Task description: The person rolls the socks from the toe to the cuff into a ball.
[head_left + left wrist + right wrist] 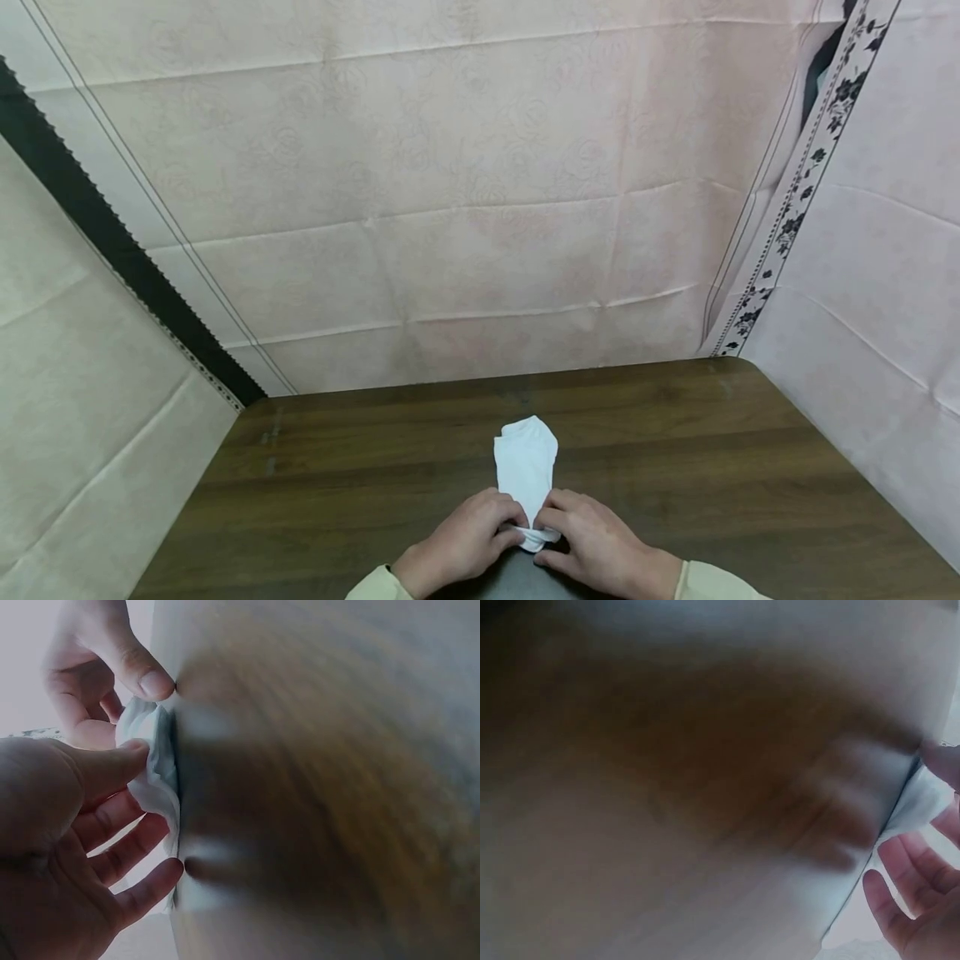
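Observation:
A white sock (525, 462), seemingly in more than one layer, lies lengthwise on the brown wooden table (360, 467). Its near end is folded over into a small band. At that fold's left side, my left hand (474, 533) pinches the fabric. The left wrist view shows the thumb pressed on the layered sock (154, 769), fingers behind it. My right hand (600, 546) grips the right side of the same fold with curled fingers. In the right wrist view, only part of the right hand (922, 900) and a bit of fabric appear at the right edge.
Pale patterned cloth (450, 208) hangs behind the table's far edge. More cloth stands on the left (97, 400) and right (862, 292), close to the table's sides. A black strip (127, 242) runs down the left corner.

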{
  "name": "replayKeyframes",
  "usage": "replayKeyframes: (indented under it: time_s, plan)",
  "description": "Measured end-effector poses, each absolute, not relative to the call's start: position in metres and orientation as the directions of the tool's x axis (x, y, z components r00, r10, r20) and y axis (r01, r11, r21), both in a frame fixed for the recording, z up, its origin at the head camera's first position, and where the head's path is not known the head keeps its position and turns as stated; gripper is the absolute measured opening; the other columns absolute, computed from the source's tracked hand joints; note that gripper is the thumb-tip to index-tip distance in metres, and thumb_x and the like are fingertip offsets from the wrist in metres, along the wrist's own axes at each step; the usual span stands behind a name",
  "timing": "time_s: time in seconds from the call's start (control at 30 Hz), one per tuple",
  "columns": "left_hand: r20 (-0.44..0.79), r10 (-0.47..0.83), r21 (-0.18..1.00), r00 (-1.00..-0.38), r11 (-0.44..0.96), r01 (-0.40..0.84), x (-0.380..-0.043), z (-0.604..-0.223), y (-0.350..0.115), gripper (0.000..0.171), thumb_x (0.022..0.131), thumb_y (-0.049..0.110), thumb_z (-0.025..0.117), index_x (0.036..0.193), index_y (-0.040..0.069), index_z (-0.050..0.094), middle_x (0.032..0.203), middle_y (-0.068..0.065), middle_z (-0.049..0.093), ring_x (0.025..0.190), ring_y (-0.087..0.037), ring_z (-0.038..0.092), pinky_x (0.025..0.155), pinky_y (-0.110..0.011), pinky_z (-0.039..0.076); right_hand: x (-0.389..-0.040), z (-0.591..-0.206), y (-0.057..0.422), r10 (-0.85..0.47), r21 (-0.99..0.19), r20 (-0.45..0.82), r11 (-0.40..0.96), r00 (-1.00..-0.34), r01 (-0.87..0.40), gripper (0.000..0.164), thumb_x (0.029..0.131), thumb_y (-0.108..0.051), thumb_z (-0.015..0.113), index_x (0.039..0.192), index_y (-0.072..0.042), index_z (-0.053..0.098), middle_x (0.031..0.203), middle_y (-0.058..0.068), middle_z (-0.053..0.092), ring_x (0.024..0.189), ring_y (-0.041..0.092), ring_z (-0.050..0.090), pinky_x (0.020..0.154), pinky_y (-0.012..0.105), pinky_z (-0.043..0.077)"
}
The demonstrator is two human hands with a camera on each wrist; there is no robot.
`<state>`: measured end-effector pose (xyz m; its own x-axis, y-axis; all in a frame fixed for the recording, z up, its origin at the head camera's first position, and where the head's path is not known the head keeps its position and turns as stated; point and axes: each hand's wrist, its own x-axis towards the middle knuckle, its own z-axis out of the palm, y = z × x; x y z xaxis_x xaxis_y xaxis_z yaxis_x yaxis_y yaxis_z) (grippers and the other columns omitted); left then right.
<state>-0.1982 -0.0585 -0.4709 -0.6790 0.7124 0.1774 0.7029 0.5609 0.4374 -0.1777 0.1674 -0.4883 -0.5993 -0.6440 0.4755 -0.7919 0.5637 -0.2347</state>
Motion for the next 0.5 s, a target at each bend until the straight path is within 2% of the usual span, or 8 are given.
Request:
replayKeyframes:
  time_s: [0.27,0.5]
  plan:
    - [0.169,0.7,0.462,-0.694,0.566,0.683,-0.1974,-0.4692,-0.0574,0.009,0.091,0.014,0.074,0.088,0.022,0.07,0.085,0.02,0.059,0.085,0.001,0.051,0.076,-0.019,0.045,-0.1772,-0.4874,0.1639,-0.631,-0.201,0.486,0.592,-0.605,-0.78,0.017,0.086,-0.029,0.081,0.087,-0.025,0.065,0.09,-0.014,0.051,0.078,-0.001,0.045,0.067,0.02,0.043]
    - [0.156,0.682,0.485,-0.715,0.578,0.657,-0.1973,-0.4694,-0.0572,0.011,0.086,0.019,0.081,0.092,0.022,0.072,0.087,0.021,0.06,0.085,0.002,0.051,0.074,-0.018,0.044,-0.1767,-0.4852,0.1624,-0.622,-0.247,0.459,0.596,-0.634,-0.764,0.005,0.093,-0.027,0.074,0.091,-0.026,0.07,0.091,-0.015,0.052,0.079,-0.001,0.047,0.069,0.025,0.045]
